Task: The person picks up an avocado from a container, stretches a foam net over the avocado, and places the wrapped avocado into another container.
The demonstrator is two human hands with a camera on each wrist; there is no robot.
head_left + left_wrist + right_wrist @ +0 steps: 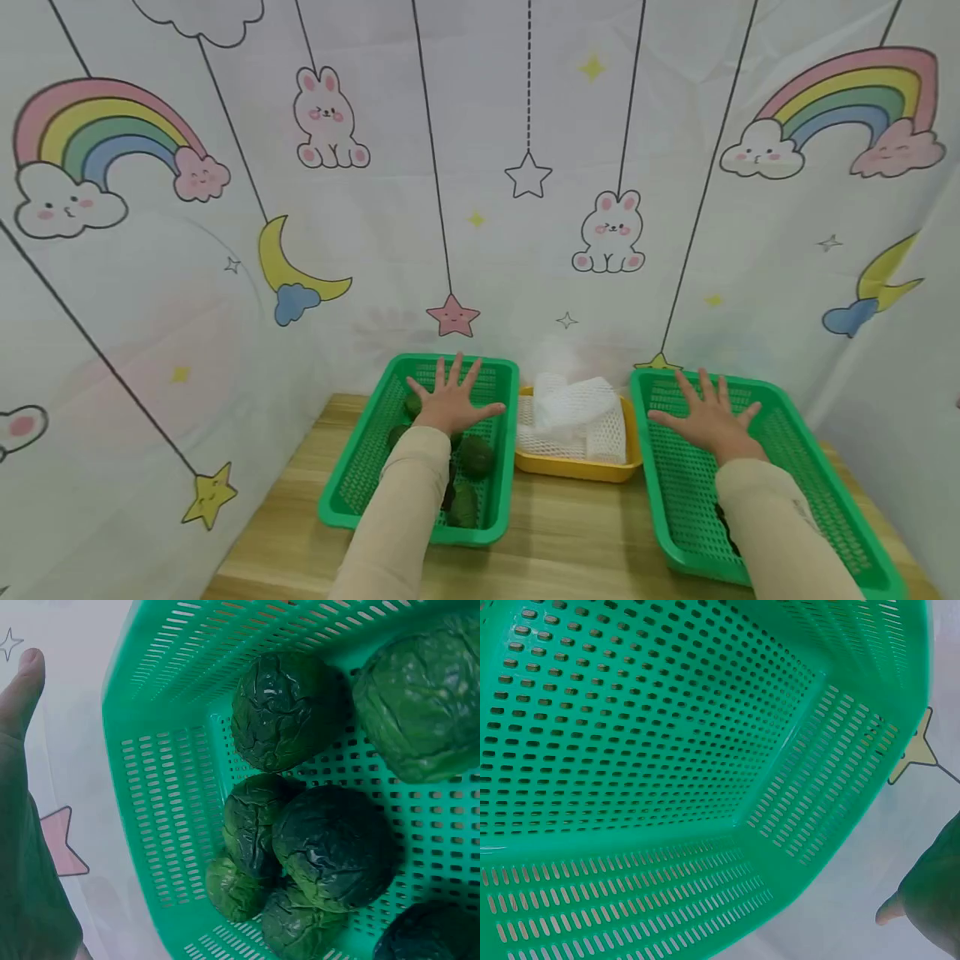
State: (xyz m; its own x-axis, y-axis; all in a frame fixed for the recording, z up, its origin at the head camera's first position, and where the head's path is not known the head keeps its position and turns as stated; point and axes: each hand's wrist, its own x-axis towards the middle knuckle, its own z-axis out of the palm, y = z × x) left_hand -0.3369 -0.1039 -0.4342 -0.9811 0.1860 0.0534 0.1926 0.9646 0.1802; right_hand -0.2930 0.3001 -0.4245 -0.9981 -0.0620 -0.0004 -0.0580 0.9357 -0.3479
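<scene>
My left hand (448, 407), fingers spread, is held over the left green basket (341, 492) and holds nothing. Several round, wrinkled, dark green fruits or vegetables (476, 457) lie in that basket; their exact kind is unclear. The left wrist view shows them closer, with one glossy dark green piece (337, 847) resting against smaller ones, and the left hand (34, 825) off at the side. Above the right green basket (675, 492) hovers my right hand (708, 423), fingers spread, holding nothing. The right wrist view shows only bare perforated floor and walls in the visible part of this basket (652, 750).
Between the green baskets stands a yellow basket (581, 468) with white foam netting (573, 412) in it. All three rest on a wooden table (558, 525). Behind them hangs a white cloth (510, 250) printed with rabbits, stars and rainbows. Dark marks beside the right sleeve are partly hidden.
</scene>
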